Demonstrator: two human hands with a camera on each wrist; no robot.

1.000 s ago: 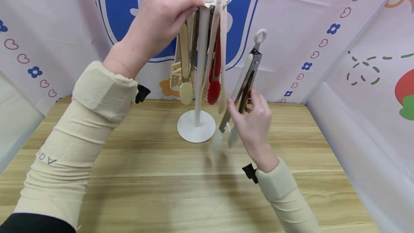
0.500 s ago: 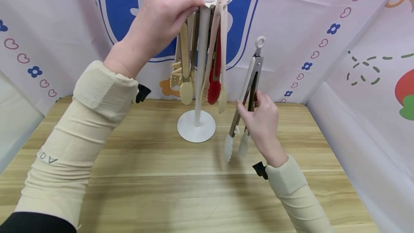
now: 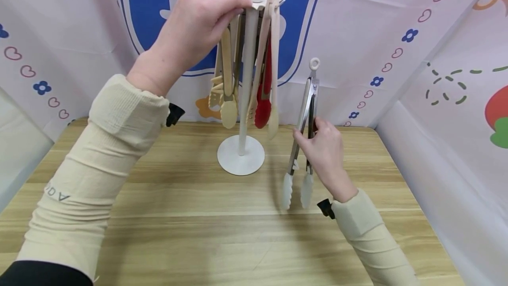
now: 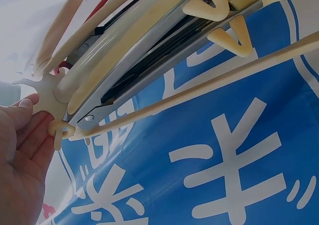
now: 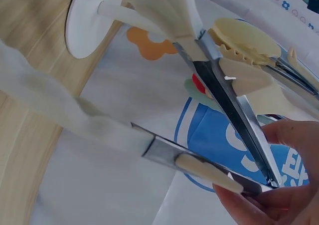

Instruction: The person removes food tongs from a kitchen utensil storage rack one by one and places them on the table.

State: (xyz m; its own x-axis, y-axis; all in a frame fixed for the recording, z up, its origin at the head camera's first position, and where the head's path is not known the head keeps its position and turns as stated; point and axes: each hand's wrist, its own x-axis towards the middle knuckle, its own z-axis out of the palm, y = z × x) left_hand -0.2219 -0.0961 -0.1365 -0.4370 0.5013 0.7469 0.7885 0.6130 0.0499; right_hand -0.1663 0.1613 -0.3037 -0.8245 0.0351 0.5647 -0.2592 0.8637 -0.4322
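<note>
My left hand (image 3: 194, 23) grips the top of a white rotating utensil stand (image 3: 247, 78). In the left wrist view, its thumb and fingers pinch the white hooked hub (image 4: 47, 91). Hanging from the hooks are several tongs, among them cream tongs (image 3: 228, 114) and red tongs (image 3: 263, 111). To the right of the stand, my right hand (image 3: 325, 156) holds metal tongs with white scalloped tips (image 3: 287, 191). They are upright, ring at the top, arms spread apart. The thumb is on one arm and fingers on the other, seen also in the right wrist view (image 5: 294, 172).
The stand's round white base (image 3: 228, 162) sits toward the back of the wooden table (image 3: 178, 233). Behind hangs a printed cloth backdrop (image 3: 337, 21) with a blue panel. A white side wall (image 3: 432, 175) rises along the table's right edge.
My right hand has carried the white-tipped tongs right and lower, away from the stand, and they have turned from slanting to nearly upright. The left hand stays on the stand's top.
</note>
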